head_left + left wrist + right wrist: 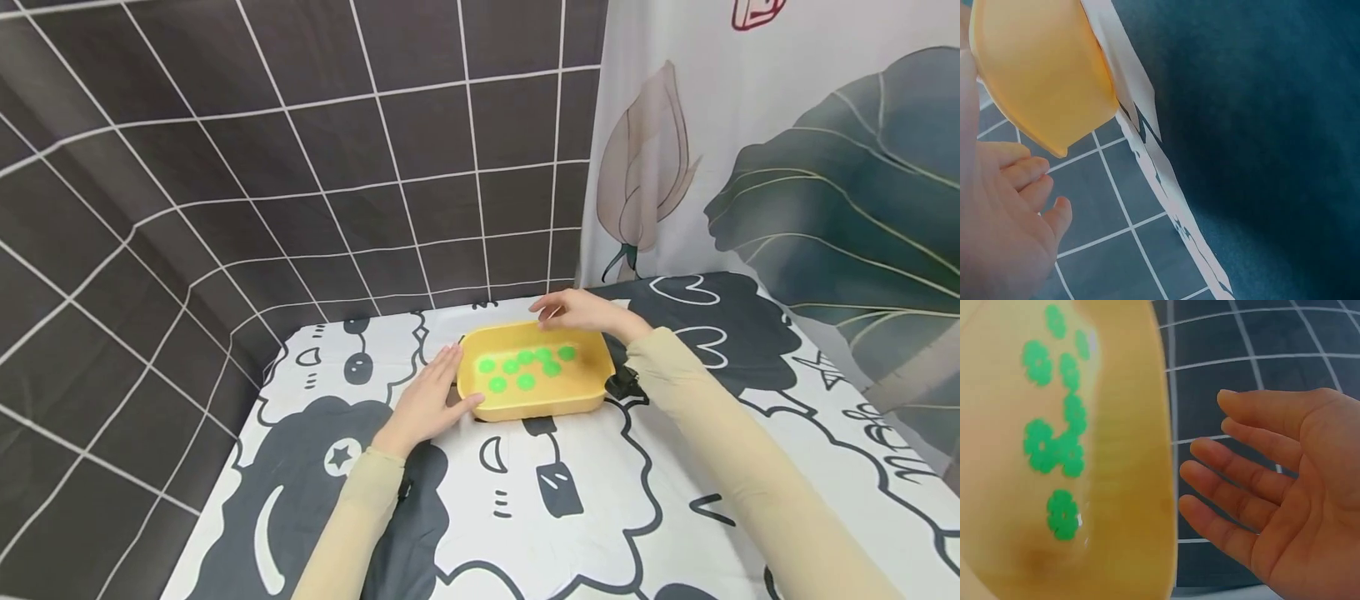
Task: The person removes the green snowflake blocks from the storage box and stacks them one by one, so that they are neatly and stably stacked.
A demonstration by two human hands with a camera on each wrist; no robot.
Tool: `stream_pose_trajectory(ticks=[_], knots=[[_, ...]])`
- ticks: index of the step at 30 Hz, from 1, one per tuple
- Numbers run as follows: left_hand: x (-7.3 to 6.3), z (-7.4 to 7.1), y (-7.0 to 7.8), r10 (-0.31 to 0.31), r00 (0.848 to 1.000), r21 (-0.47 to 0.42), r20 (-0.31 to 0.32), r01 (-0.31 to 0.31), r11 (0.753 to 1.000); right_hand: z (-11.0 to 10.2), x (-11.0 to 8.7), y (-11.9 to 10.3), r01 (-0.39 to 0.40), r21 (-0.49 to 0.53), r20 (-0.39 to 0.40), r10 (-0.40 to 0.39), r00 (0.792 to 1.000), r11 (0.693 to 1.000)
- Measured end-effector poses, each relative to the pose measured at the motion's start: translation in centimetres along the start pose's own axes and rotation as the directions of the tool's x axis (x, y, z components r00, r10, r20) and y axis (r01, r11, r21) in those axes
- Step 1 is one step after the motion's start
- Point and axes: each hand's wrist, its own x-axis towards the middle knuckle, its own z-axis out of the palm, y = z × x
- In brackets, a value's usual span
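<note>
From the head, a yellow box (587, 385) is sitting on a cloth (603, 492) — green flowers (526, 382) are lying inside. The left hand (429, 400) is resting at its left end; the right hand (588, 312) is hovering by its back edge. Left wrist: that hand is curving loosely, gripping nothing. Right wrist: that hand is bending softly — holding nothing.
</note>
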Motion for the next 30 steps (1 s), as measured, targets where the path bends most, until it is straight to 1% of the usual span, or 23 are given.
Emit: stream_pose_trajectory(ticks=[3,6,12,15,19,23,26,30], knots=[[-0.1,-0.2,-0.2,-0.007,1.000,0.013,0.013,0.007,1.000,0.4,0.8,-0.1,0.025,-0.050,0.060,-0.022,0.998,0.998],[-0.2,-0.3,-0.2,-0.011,0.999,0.022,0.032,0.010,1.000,0.7,1.4,-0.2,0.034,-0.089,0.107,-0.024,0.994,0.996],[0.0,-0.4,-0.4,-0.026,0.999,0.032,0.045,0.025,0.999,1.0,2.5,-0.5,0.049,-0.110,0.181,-0.028,0.983,0.993],[0.1,-0.5,-0.3,-0.040,0.998,0.015,0.054,0.039,0.999,1.3,3.2,-0.6,0.051,-0.091,0.248,-0.027,0.968,0.995],[0.1,-0.5,-0.1,-0.039,0.997,-0.005,0.067,0.040,0.999,1.8,3.8,-0.7,0.021,-0.072,0.322,0.003,0.947,0.997],[0.0,-0.4,-0.1,-0.046,0.996,0.023,0.081,0.045,0.999,2.7,4.3,-0.8,0.028,-0.137,0.349,0.022,0.937,0.990],[0.0,-0.3,-0.1,-0.042,0.996,0.047,0.078,0.039,0.998,3.3,4.7,-1.1,0.039,-0.170,0.372,0.028,0.928,0.985],[0.1,-0.3,0.0,-0.031,0.996,0.050,0.078,0.027,0.998,4.0,5.0,-1.5,0.019,-0.175,0.423,0.058,0.904,0.984]])
